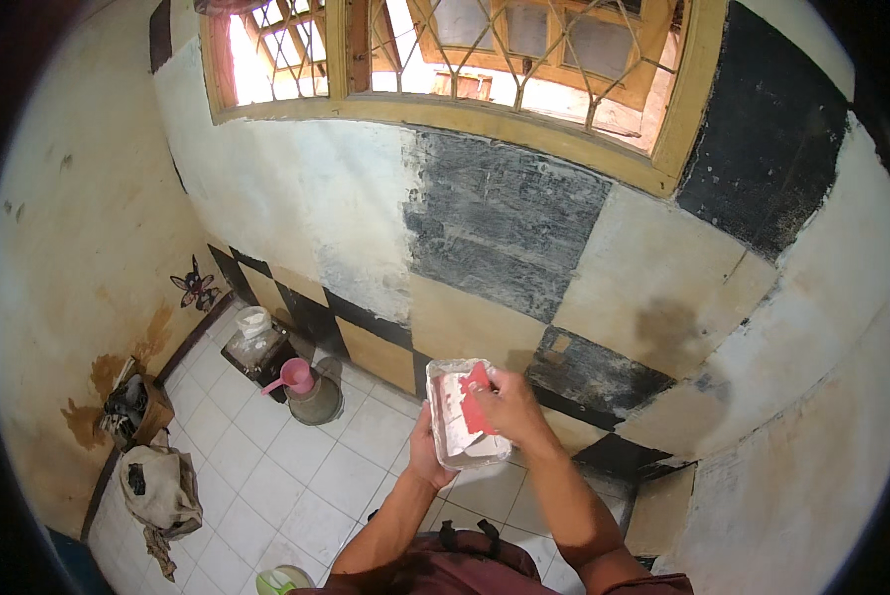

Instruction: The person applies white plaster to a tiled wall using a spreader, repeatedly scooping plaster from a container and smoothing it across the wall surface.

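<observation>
My left hand (pixel 428 454) grips the left side of a rectangular tray (pixel 483 456), whose rim is crusted with white. White paste (pixel 449 397) lies inside it. My right hand (pixel 510 407) is closed around a red putty scraper (pixel 477 405), with its lower edge down in the tray over the paste. In front of me stands a wall of black and cream squares. White filler (pixel 296 178) covers its upper left part, and a black square (pixel 505 218) beside it has pale smears.
A barred yellow-framed window (pixel 445 111) sits above. On the tiled floor at left are a grey bucket (pixel 318 405) with a pink dipper (pixel 294 375), a dark box (pixel 278 359) bearing a white tub (pixel 253 321), a pale sack (pixel 167 491), and a carton (pixel 154 412) with dark things.
</observation>
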`<move>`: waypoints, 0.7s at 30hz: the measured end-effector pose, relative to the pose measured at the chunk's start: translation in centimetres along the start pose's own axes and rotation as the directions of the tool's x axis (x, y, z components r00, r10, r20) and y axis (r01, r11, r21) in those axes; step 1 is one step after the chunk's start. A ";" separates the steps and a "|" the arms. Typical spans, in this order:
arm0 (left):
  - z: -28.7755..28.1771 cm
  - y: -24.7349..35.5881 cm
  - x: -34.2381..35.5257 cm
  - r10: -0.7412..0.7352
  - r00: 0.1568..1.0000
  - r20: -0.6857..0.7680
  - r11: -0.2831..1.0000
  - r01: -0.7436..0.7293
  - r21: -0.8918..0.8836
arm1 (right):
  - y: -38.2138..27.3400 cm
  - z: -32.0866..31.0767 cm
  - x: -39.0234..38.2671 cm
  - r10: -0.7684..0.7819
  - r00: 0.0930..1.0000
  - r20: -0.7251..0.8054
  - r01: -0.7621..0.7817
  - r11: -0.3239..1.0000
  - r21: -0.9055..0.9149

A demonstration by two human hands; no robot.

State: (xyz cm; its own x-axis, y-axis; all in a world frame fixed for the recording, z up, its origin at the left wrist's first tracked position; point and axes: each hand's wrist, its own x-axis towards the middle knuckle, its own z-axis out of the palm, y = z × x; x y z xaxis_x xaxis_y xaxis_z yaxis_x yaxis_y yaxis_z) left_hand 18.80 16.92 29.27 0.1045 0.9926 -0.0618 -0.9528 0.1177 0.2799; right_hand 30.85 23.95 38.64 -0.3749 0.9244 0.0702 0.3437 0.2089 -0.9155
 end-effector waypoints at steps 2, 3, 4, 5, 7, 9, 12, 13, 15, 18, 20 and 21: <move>0.4 0.4 0.0 -0.009 1.000 0.023 0.999 0.010 -0.031 | -0.2 -1.3 -0.1 0.078 0.996 -0.034 -0.079 0.996 -0.035; 0.9 0.4 0.0 -0.015 0.999 0.039 0.999 0.016 -0.035 | -0.2 -2.0 -0.3 0.043 0.997 -0.069 -0.043 0.999 -0.001; 1.5 0.5 0.0 -0.019 0.998 0.053 0.999 0.022 -0.039 | -0.2 -2.7 -0.5 0.008 0.995 -0.104 -0.005 0.999 0.032; 1.9 0.5 -0.1 -0.023 0.997 0.068 0.999 0.026 -0.043 | -0.1 -3.3 -0.6 -0.026 0.990 -0.139 0.035 0.997 0.063; 1.5 0.5 0.1 -0.046 0.995 0.094 0.997 0.052 -0.058 | 0.9 -4.0 -0.6 -0.043 0.992 -0.121 0.057 0.992 0.116; 1.2 0.6 0.1 -0.056 0.990 0.130 0.993 0.069 -0.100 | 1.2 -4.1 -0.5 0.015 0.991 -0.133 0.018 0.971 0.238; 1.4 0.4 -0.2 -0.060 0.994 0.090 0.994 0.068 -0.087 | 0.9 -4.5 -1.2 0.056 0.990 -0.132 -0.004 0.929 0.369; 1.5 0.3 -0.2 -0.059 0.994 0.092 0.995 0.067 -0.079 | 1.4 -4.5 -1.3 0.084 0.990 -0.111 -0.027 0.900 0.436; 1.8 0.4 -0.1 -0.057 0.994 0.094 0.996 0.063 -0.061 | 2.5 -4.6 -1.1 0.135 0.989 -0.064 -0.076 0.825 0.560; 2.2 1.0 -0.3 -0.065 0.992 0.107 0.993 0.075 -0.087 | 3.3 -4.5 -1.2 0.223 0.974 -0.035 -0.142 0.727 0.671; 2.5 1.7 0.1 -0.065 0.992 0.109 0.996 0.071 -0.055 | 3.0 -4.2 -0.9 0.260 0.965 -0.021 -0.162 0.659 0.734; 2.3 1.9 0.1 -0.068 0.993 0.101 0.996 0.073 -0.042 | 3.0 -3.8 -0.9 0.287 0.958 -0.008 -0.179 0.620 0.764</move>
State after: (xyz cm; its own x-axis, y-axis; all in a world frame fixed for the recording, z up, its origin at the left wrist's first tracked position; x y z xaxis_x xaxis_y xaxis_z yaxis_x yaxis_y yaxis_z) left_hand 17.63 17.30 32.03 0.1972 0.9802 0.0162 -0.9539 0.1880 0.2338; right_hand 35.51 24.93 37.30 -0.2532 0.9481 -0.1922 -0.3776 -0.2798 -0.8827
